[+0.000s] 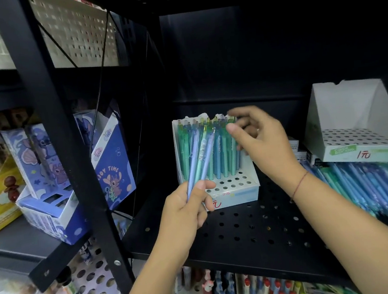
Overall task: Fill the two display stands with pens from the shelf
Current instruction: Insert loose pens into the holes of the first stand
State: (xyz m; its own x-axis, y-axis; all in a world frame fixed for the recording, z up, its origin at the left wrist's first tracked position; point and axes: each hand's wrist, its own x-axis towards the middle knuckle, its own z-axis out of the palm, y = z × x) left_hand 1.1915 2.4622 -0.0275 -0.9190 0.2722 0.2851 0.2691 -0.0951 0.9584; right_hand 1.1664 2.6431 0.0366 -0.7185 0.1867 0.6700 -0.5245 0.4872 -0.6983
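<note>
Left hand [185, 210] grips a bunch of pens [201, 154] by their lower ends, their tops fanning up in front of the near display stand [234, 191]. Right hand [262, 143] hovers at that stand's right side, thumb and forefinger apart beside the tops of the pens standing there, grasping nothing that shows. The stand sits near the middle of the black perforated shelf [244, 233], back from its front edge. Its rear rows are packed with blue and green pens [222, 158], while its front rows of holes are bare. I judge this first stand well over half filled, with the held bunch likely meant for those holes. Toward the shelf's right end, the second stand [353, 142] has every visible hole bare, and a heap of loose pens [369, 185] lies along the shelf in front of it, so most of the filling seems left.
</note>
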